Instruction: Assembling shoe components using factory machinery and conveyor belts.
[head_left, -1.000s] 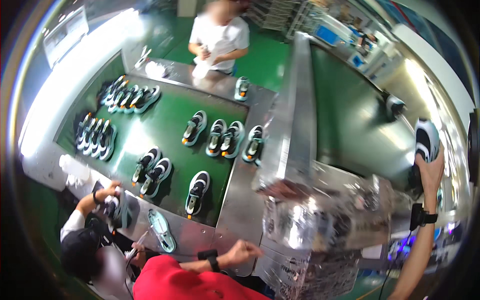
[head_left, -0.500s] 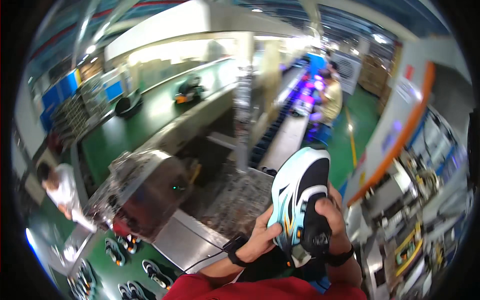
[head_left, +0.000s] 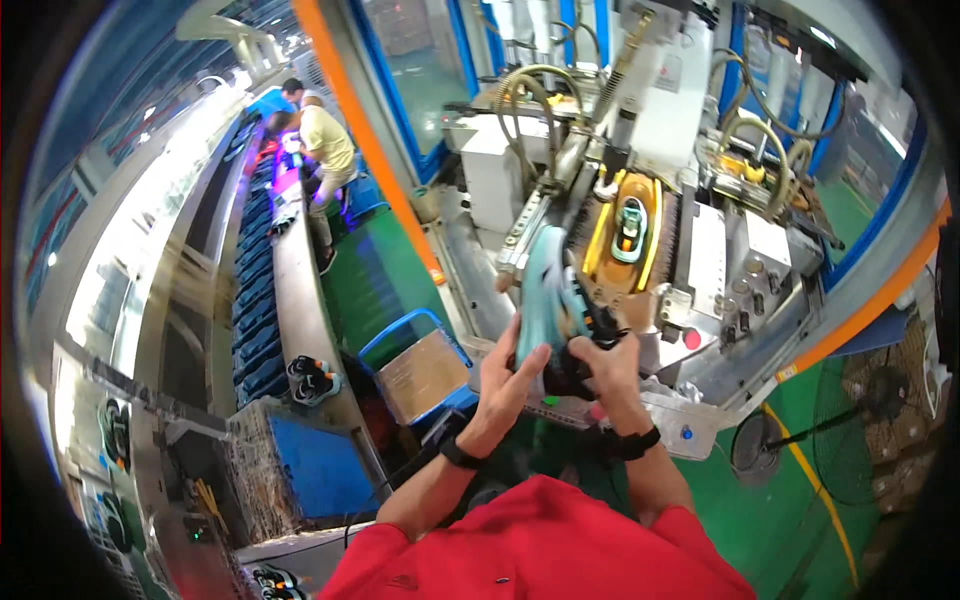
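Observation:
Both my hands grip a pale blue-green and black sneaker [head_left: 543, 290], tilted upright before my chest and slightly blurred. My left hand [head_left: 503, 385] is closed on its left side, the thumb lying along it. On the black part at the lower right, my right hand [head_left: 608, 368] is closed with its thumb pressed down; its other fingers are partly hidden. Just beyond the sneaker stands a press-like machine [head_left: 690, 250]. A second shoe [head_left: 630, 230] sits in its middle, between two yellow bars.
Hoses, metal arms and a red button [head_left: 692, 339] surround the machine's middle. An orange frame edge [head_left: 365, 140] rises on its left. A blue-handled trolley [head_left: 420, 375] stands left of me, beside a conveyor [head_left: 305, 300] carrying shoes. Farther off, a person [head_left: 325, 140] works. A fan [head_left: 757, 447] is at right.
My view has swung right, from the conveyor to the machine. The sneaker has turned, so its white and black sole no longer faces me. Both hands still hold it.

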